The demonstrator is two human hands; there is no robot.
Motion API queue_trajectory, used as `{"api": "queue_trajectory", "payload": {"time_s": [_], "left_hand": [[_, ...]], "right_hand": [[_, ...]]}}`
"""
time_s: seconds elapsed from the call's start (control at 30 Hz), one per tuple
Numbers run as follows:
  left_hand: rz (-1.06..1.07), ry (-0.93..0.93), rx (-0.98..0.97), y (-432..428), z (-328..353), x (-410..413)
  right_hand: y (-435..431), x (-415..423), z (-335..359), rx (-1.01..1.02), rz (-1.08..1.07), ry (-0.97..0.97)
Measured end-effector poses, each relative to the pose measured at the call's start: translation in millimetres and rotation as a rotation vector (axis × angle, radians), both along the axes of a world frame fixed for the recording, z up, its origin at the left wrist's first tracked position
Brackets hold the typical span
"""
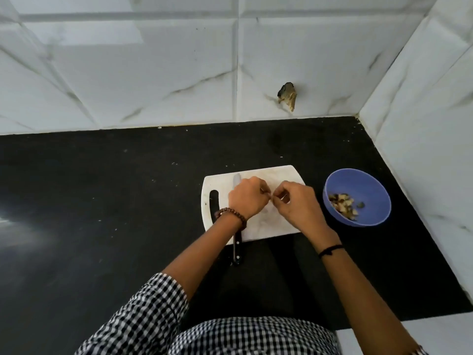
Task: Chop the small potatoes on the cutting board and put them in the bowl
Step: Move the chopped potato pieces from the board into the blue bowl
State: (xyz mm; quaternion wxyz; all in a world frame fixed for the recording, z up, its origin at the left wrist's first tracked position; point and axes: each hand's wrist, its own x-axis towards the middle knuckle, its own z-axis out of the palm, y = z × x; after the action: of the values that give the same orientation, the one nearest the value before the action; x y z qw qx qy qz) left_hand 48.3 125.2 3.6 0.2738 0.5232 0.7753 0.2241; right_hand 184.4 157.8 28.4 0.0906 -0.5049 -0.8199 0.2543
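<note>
Nearest the person, the knife (pixel 236 249) lies untouched. Its dark handle hangs off the near edge of the cutting board (pixel 279 172) and its blade runs under the left wrist toward the board's far edge.

Above the middle of the board, the left hand (pixel 247 198) and right hand (pixel 297 204) meet, with the fingers (pixel 279 194) of both curled and their tips drawn together. They seem to pinch at something tiny between them, perhaps a scrap of potato or peel. The hands hide it, so what they grasp, if anything, cannot be told.

A small dark bit (pixel 286 181) shows at the board's far side, just past the right hand.

The bowl (pixel 371 196) stands apart from the board, just beside its right end and toward the tabletop's (pixel 128 188) right edge. It holds a low heap of chopped potato pieces (pixel 343 203).

The step looks like clearing or readying a last small piece. To do it well, the person should work low over the board so nothing drops onto the tabletop. The left forearm should stay off the blade beneath it. Any piece to be cut should be set down flat before the knife is taken up, and the scraps carried right to the bowl in one gathered pinch.
</note>
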Motion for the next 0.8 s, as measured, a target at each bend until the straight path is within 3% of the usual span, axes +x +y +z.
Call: {"api": "queue_trajectory", "payload": {"time_s": [0.23, 0.43, 0.8], "left_hand": [[0.248, 0.014, -0.026, -51, -13, -45], [0.310, -0.024, 0.044, -64, -19, -53], [0.231, -0.044, 0.050, -62, -23, -30]], "right_hand": [[-44, -40, -30, -0.128, 0.107, -0.001], [-61, -51, -38, -0.143, 0.144, -0.027], [-53, -7, -36, -0.191, -0.144, 0.186]]}}
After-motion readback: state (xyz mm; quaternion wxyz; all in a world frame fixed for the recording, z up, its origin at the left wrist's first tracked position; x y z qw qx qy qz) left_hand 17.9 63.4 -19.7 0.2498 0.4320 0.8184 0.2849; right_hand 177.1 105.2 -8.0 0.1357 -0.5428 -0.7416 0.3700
